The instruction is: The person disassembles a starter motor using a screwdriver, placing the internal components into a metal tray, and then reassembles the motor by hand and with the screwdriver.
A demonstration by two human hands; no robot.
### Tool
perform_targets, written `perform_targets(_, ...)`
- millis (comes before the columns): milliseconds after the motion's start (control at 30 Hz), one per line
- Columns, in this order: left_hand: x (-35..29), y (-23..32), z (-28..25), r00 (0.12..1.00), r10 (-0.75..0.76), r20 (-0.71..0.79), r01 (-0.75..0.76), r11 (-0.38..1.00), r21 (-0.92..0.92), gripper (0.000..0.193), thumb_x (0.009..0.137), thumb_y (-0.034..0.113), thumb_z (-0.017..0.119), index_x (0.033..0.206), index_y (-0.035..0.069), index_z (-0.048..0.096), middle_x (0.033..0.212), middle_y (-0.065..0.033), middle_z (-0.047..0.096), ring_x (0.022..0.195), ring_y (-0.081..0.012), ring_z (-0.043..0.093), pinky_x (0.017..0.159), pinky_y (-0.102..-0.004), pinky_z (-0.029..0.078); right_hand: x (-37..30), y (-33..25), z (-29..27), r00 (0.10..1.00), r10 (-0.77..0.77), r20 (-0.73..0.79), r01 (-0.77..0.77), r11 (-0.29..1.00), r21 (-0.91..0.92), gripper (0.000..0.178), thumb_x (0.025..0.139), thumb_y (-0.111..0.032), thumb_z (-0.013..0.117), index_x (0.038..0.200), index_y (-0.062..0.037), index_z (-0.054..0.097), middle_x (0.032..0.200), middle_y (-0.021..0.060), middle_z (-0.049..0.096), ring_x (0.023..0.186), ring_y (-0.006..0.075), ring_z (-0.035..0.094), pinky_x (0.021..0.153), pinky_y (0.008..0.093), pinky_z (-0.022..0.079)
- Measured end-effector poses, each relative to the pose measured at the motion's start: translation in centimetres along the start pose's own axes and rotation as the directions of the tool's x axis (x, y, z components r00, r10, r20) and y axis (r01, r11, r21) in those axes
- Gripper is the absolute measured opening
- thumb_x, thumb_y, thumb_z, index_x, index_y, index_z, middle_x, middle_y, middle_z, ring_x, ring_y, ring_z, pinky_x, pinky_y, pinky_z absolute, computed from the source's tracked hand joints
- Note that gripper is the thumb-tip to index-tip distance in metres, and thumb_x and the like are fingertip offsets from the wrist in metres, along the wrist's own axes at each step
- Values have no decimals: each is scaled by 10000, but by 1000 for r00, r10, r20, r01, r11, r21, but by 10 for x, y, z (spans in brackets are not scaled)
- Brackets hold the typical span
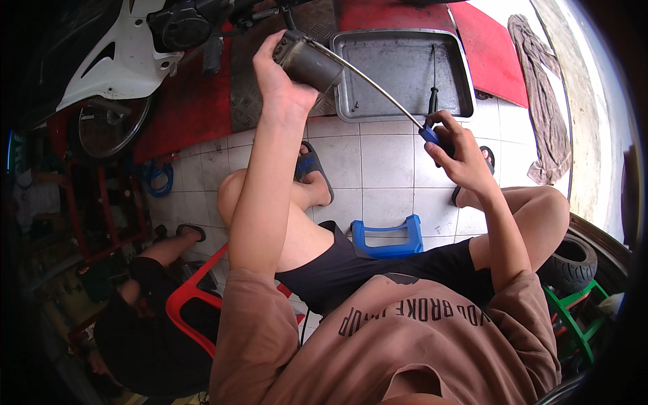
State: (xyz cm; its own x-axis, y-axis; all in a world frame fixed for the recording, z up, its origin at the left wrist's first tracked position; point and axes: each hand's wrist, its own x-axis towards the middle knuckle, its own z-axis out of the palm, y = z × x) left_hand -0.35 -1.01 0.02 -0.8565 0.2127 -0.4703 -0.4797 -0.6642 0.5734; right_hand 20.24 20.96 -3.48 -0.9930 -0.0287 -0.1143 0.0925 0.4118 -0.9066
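Observation:
My left hand [287, 88] is closed around a dark grey cylindrical metal part [314, 64], raised above the near left corner of a metal tray; its fingers are mostly hidden behind the part. From the part's upper end a long, curved, thin metal rod [378, 89] runs down to a blue handle [430, 135]. My right hand [459, 152] grips this handle beside the tray's near right corner. Whether the rod's far end sits in the part or only lies against it, I cannot tell.
The grey tray [341, 111] holds a black-handled screwdriver [433, 98] and a small bolt. A white motorcycle panel [118, 54] stands at left. Below are a blue plastic stool [388, 250] and a red chair [179, 297]. Another person [145, 324] sits at lower left. A brown cloth [540, 88] lies right.

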Motion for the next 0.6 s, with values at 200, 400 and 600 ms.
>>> perform_targets(200, 0, -1, 1, 1000, 9, -20, -9, 1000, 5, 204, 819, 256, 578, 806, 63, 643, 788, -97, 648, 782, -276, 623, 826, -447, 519, 1, 13, 2, 1000, -18, 0, 18, 1000, 6, 256, 907, -88, 565, 1131, 9, 487, 655, 107, 565, 556, 170, 500, 562, 303, 411)
perform_targets(400, 1, 0, 0, 1000, -3, -1, 3, 1000, 1, 211, 818, 261, 578, 808, 61, 644, 792, -102, 650, 791, -280, 624, 825, -444, 518, -1, 4, 2, 998, 0, -61, -1, 1000, -18, 275, 879, -88, 580, 1119, 29, 514, 672, 117, 580, 574, 181, 521, 580, 311, 425)
perform_targets(600, 2, 0, 0, 1000, 7, -12, -7, 1000, 7, 219, 819, 267, 574, 813, 62, 647, 795, -103, 651, 792, -283, 622, 824, -440, 517, -1, 4, -4, 984, 147, 98, -158, 981, 116, 313, 874, -31, 544, 1175, 30, 485, 712, 76, 563, 619, 104, 505, 548, 255, 409)
